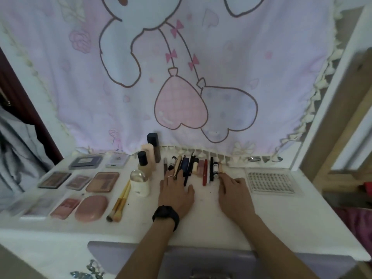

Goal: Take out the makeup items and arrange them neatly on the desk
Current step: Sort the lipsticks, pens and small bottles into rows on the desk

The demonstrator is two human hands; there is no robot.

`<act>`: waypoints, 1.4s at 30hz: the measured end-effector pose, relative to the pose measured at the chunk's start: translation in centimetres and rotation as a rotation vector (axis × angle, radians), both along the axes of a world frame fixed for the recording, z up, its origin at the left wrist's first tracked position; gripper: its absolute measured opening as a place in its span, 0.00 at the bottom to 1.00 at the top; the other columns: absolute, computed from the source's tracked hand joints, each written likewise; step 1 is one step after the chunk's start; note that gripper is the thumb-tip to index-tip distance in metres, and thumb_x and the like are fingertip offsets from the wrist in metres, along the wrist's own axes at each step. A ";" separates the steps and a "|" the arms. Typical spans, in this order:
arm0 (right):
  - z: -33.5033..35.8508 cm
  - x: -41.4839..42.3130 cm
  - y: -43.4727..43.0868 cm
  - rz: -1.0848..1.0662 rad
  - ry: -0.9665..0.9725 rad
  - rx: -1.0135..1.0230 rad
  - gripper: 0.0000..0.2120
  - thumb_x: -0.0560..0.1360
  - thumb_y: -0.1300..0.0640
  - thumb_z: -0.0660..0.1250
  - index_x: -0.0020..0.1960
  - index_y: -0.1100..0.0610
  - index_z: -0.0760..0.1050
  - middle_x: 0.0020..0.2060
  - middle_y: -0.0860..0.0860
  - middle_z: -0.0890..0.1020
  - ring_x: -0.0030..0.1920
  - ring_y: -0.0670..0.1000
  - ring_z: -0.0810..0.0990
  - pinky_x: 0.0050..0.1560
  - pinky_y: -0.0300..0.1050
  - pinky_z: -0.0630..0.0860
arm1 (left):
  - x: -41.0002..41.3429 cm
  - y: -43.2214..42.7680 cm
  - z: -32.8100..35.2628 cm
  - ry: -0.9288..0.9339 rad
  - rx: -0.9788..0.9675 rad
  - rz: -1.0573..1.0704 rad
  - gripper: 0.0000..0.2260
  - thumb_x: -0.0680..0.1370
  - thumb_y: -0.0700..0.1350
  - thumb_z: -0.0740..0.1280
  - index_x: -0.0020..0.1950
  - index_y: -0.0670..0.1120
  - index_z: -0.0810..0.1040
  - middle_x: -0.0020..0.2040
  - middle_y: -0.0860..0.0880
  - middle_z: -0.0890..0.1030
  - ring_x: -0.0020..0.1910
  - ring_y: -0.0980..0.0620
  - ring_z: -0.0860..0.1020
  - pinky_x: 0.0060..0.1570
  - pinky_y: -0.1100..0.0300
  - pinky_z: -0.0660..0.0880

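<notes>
Beige tube (220,167) seemingly touching right hand (234,190) fingertip.

Left hand (175,191) flat, spread; right hand (234,191) perhaps loosely curled.

Palettes (102,181) lie left on the desk (271,218), bottles (150,156) behind centre, pencils (193,168) right of them.
</notes>
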State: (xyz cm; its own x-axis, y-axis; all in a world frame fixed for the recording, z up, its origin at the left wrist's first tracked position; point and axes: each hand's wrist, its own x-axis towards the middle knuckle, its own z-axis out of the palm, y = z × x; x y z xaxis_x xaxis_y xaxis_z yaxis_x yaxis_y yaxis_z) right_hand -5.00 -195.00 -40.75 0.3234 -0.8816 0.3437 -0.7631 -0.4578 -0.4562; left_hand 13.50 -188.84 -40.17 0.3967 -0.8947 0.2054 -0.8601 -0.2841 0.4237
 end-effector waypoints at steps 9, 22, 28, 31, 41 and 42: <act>1.1 -7.8 1.7 -0.083 -0.054 -0.171 0.20 0.77 0.54 0.65 0.68 0.54 0.74 0.69 0.52 0.75 0.69 0.54 0.67 0.67 0.53 0.69 | -1.4 1.4 0.0 -0.178 -0.043 -0.081 0.27 0.81 0.53 0.56 0.80 0.52 0.57 0.81 0.48 0.56 0.80 0.48 0.50 0.78 0.46 0.49; -1.5 -15.3 6.2 -0.186 0.103 -0.051 0.23 0.77 0.39 0.58 0.66 0.49 0.76 0.68 0.54 0.74 0.73 0.60 0.66 0.73 0.61 0.64 | -8.9 4.4 -0.4 -0.164 0.156 -0.394 0.25 0.82 0.59 0.51 0.79 0.56 0.60 0.80 0.50 0.59 0.79 0.50 0.54 0.78 0.48 0.50; -3.4 -15.3 9.1 -0.191 -0.070 -0.207 0.18 0.78 0.39 0.58 0.59 0.46 0.78 0.63 0.49 0.78 0.70 0.56 0.71 0.68 0.58 0.72 | -9.8 4.4 -0.3 -0.122 0.095 -0.497 0.36 0.73 0.75 0.50 0.78 0.60 0.58 0.80 0.53 0.58 0.78 0.54 0.54 0.78 0.53 0.51; -3.2 -15.3 9.0 -0.204 -0.081 -0.192 0.18 0.76 0.39 0.60 0.59 0.45 0.80 0.63 0.47 0.80 0.70 0.54 0.72 0.68 0.58 0.72 | -11.0 3.7 -0.4 -0.083 0.091 -0.562 0.42 0.67 0.81 0.52 0.78 0.64 0.52 0.81 0.56 0.52 0.78 0.55 0.53 0.76 0.53 0.53; -1.3 -15.4 9.2 -0.222 -0.352 0.002 0.34 0.69 0.29 0.64 0.71 0.44 0.69 0.71 0.43 0.69 0.71 0.46 0.67 0.71 0.48 0.67 | -12.4 2.4 -0.2 0.052 0.086 -0.541 0.37 0.67 0.79 0.58 0.73 0.65 0.64 0.74 0.53 0.65 0.72 0.53 0.60 0.70 0.55 0.62; -0.7 -15.2 9.0 -0.266 -0.423 0.077 0.41 0.67 0.25 0.64 0.74 0.44 0.64 0.73 0.43 0.66 0.72 0.46 0.65 0.71 0.48 0.66 | -12.3 2.5 -0.1 0.151 0.057 -0.522 0.34 0.67 0.79 0.58 0.71 0.67 0.66 0.71 0.54 0.68 0.70 0.53 0.62 0.67 0.57 0.64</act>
